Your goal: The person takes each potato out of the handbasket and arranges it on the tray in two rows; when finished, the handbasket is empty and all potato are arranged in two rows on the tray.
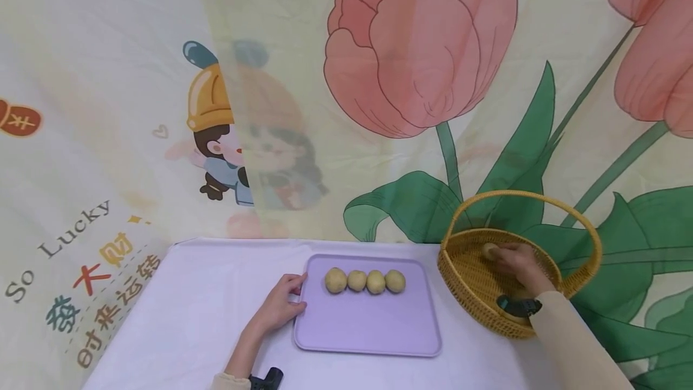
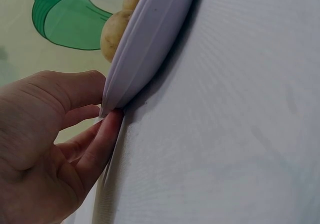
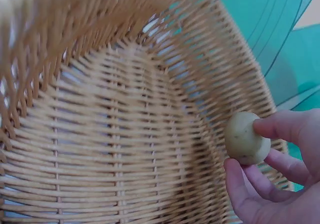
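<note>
In the head view, my left hand [image 1: 278,304] is at the left edge of a lilac rectangular tray [image 1: 368,330]. The left wrist view shows its thumb and fingers holding the tray's rim [image 2: 145,44]. Several small potatoes [image 1: 376,282] sit in a row along the far part of the tray. My right hand [image 1: 520,262] reaches into a wicker basket [image 1: 465,278] on the right. Between its thumb and fingers it pinches a small potato [image 3: 247,138], held near the basket's side wall. Part of the basket's floor is hidden by that hand in the head view.
A tall arched handle [image 1: 522,194] rises over the basket. White cloth [image 1: 189,294] covers the table. Behind stands a curtain [image 1: 281,17] printed with tulips, cartoon figures and lettering. Dark wrist bands [image 1: 518,306] sit on both wrists.
</note>
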Demonstrator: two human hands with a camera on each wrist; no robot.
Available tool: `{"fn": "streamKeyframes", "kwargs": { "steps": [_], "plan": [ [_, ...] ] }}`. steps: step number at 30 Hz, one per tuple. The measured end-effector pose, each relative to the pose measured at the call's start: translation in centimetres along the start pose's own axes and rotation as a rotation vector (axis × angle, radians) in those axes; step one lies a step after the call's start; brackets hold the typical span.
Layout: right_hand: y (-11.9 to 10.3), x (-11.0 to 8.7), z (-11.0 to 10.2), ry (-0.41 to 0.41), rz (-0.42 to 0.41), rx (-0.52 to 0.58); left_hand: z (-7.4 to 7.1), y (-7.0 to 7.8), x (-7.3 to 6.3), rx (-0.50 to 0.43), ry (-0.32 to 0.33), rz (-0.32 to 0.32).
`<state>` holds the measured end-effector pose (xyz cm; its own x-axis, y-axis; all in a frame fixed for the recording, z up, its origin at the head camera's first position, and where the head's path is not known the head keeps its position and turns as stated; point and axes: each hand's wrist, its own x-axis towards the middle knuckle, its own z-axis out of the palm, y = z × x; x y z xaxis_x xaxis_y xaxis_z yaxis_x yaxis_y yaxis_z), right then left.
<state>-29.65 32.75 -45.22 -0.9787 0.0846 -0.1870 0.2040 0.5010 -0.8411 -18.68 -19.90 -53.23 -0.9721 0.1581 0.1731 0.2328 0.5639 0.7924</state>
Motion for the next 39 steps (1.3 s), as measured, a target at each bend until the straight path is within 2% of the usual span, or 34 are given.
{"fn": "streamKeyframes", "kwargs": {
  "steps": [8,18,26,34,39],
  "plan": [
    [-2.1,-0.6,1.6,0.027,-0.043,0.055,-0.3,-0.2,-0.1,-0.004,0.004,-0.022],
    [-4.4,-3.2,2.5,-0.021,-0.099,0.046,-0.2,-0.1,-0.1,0.005,0.01,-0.019],
    [-5.1,-5.9,3.5,-0.01,-0.154,-0.029,-0.3,0.2,0.0,0.005,0.007,-0.007],
    [-5.2,-7.5,4.9,-0.007,-0.194,0.011,-0.3,0.3,0.1,-0.011,-0.005,-0.006],
    [-5.4,-8.1,5.6,-0.01,-0.185,-0.005,-0.1,0.1,0.1,-0.013,-0.004,-0.005]
  ]
}}
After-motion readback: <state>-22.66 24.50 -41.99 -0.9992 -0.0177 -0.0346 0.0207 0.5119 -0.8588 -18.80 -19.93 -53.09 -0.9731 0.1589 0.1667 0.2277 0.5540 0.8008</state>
